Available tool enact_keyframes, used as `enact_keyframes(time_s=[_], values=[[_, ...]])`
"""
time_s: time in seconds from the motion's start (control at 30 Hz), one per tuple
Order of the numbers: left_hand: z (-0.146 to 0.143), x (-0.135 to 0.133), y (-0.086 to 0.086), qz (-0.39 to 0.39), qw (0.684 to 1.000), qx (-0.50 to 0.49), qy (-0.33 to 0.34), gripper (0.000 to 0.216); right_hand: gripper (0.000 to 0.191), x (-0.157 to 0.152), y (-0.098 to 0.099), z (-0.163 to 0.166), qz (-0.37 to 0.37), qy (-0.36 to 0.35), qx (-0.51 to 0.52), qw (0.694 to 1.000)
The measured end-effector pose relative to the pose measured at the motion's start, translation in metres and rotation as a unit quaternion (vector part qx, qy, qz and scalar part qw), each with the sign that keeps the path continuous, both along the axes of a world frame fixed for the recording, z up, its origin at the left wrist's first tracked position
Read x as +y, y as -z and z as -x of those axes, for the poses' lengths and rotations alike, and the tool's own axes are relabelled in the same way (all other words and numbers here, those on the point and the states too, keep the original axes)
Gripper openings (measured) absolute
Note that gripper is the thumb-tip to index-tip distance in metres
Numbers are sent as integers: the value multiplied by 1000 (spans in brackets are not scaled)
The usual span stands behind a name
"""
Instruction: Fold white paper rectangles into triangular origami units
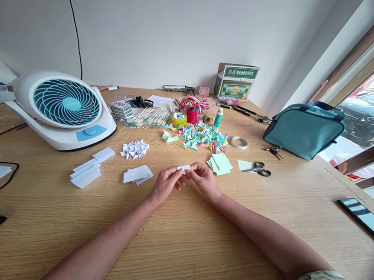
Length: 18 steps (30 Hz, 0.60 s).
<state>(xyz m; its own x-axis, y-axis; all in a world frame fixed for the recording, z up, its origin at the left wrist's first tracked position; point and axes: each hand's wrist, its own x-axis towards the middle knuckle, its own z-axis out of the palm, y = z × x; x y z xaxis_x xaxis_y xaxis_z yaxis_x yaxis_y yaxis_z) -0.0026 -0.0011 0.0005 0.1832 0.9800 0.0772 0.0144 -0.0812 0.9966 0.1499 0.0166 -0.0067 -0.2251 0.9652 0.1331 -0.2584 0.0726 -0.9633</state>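
My left hand point(165, 183) and my right hand point(204, 178) meet over the middle of the wooden table point(179, 250). Both pinch one small folded white paper piece point(184, 168) between fingertips, just above the tabletop. To the left of my hands lie white paper slips point(137, 174), and farther left a heap of folded white triangles point(135, 148). A stack of pale green paper sheets point(220, 163) sits right of my right hand. Beyond it spreads a pile of folded coloured triangles point(203, 139).
A white and blue fan point(64, 108) stands at the left. Scissors point(258, 168), a tape roll point(240, 142), a teal bag point(304, 129), keys point(274, 151) and a phone point(362, 217) lie to the right. A cardboard box point(236, 81), glue bottle point(218, 116) and sticks point(150, 117) sit behind.
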Motion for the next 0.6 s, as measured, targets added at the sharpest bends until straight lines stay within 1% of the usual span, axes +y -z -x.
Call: enact_keyframes(time_s=[0.13,0.37,0.6], values=[[2,1,0,17,999,-28,17,42,34,1,0,0,0,16,1,1000],[4,4,-3,25,1000,-2,17,41,33,0,2,0,9,4,9,1000],[5,6,-1,26,999,-30,10,32,31,0,4,-1,12,-1,4,1000]])
